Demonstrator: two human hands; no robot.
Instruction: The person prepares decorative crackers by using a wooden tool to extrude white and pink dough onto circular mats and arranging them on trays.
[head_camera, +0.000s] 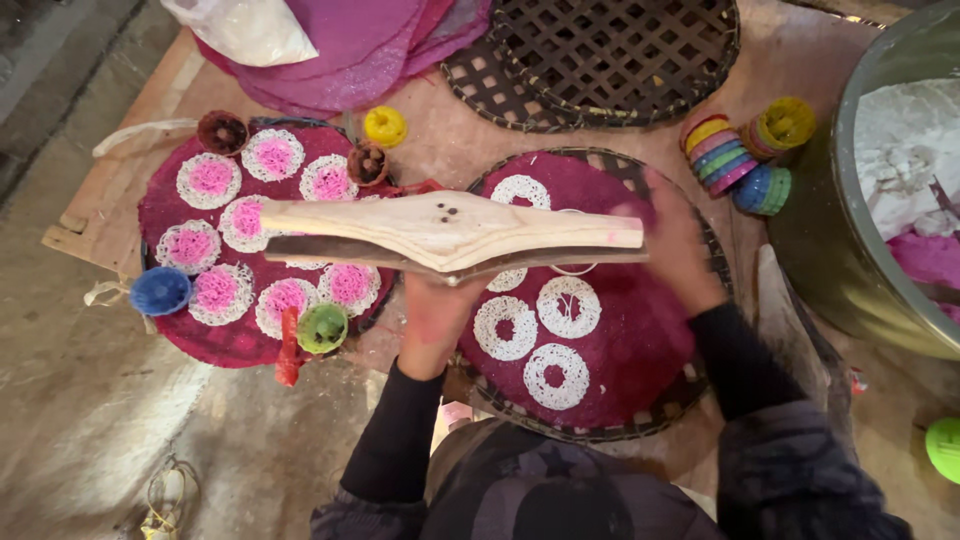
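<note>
Head view: at frame centre, left hand (432, 322) and right hand (678, 258) clasp a wooden press (450, 235) over the magenta mat (620, 340), mid-pressing noodle rings (556, 375); steady pressure seems needed.

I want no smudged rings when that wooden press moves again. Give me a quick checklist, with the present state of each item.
1. Left hand under the middle of the wooden press: ok, it supports the press from below.
2. Right hand at the press's right end: ok, though blurred, so its grip is hard to judge.
3. Press held level over the right mat: ok, roughly horizontal.
4. White rings on the right mat intact and apart: ok for those in sight; any under the press are hidden.
5. Free room on the right mat: ok, its right part is bare.
6. Dough left in the press: cannot tell.
</note>
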